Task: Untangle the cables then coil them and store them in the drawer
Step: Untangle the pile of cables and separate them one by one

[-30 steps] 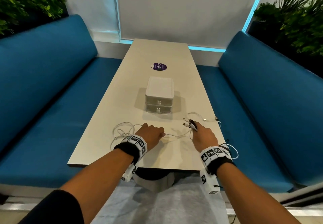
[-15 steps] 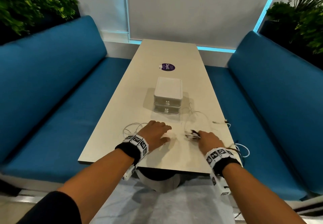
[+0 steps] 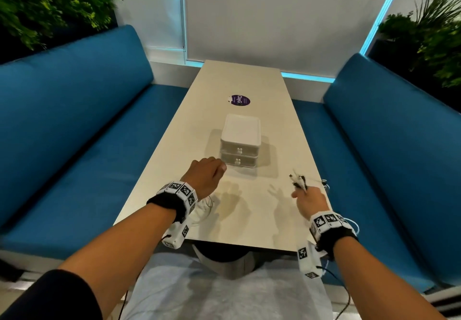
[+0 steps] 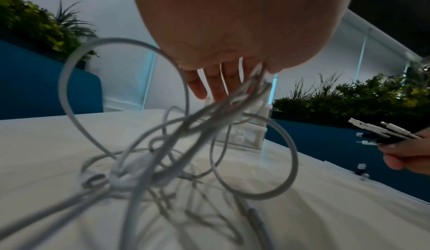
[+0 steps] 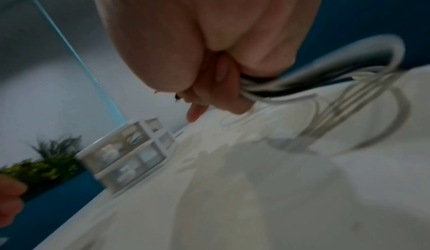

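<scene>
The right hand [image 3: 310,201] pinches a bundle of cable plugs [image 3: 298,181], their ends pointing away toward the drawer unit [image 3: 240,145]. The left hand [image 3: 204,178] lifts tangled white cables [image 4: 177,143], seemingly hooked between near-straight fingers; loops trail onto the table [image 3: 249,220].

Purple round sticker [image 3: 239,100] on table [image 3: 274,215]: "ClayG".

White cables [image 4: 149,154] in a tangled, looping heap on the surface [image 3: 249,220], some strands lifted; plug ends [image 3: 298,181], white and dark, bunched together above the surface at right. Two-drawer white organizer [image 3: 240,145] upright mid-surface, both drawers apparently closed, though views blur.
</scene>
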